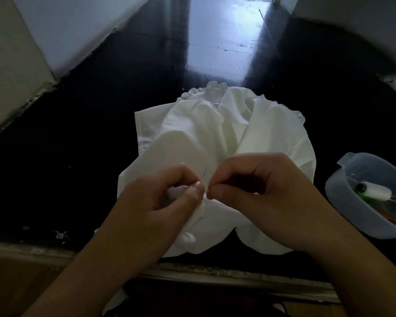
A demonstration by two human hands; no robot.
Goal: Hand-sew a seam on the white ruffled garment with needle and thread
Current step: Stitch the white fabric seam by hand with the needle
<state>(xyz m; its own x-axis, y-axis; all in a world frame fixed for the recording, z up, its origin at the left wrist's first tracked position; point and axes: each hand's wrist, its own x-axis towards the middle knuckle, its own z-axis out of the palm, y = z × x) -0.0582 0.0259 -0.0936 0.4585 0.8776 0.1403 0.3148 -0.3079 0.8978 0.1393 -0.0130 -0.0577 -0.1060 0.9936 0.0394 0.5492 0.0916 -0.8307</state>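
Note:
The white ruffled garment (226,129) lies bunched on a dark glossy surface, its frilled edge at the far side. My left hand (160,202) grips a fold of the fabric near the front, fingers curled round it. My right hand (256,191) sits just beside it, thumb and forefinger pinched together at the fabric edge. A thin pale sliver, perhaps the needle (206,189), shows between the two thumbs; it is too small and blurred to be sure. No thread is visible.
A translucent plastic tub (343,195) stands at the right, holding a white thread spool (375,192) and small coloured items. The dark surface (78,145) ends at a worn front edge (215,271). A pale wall (16,65) runs along the left.

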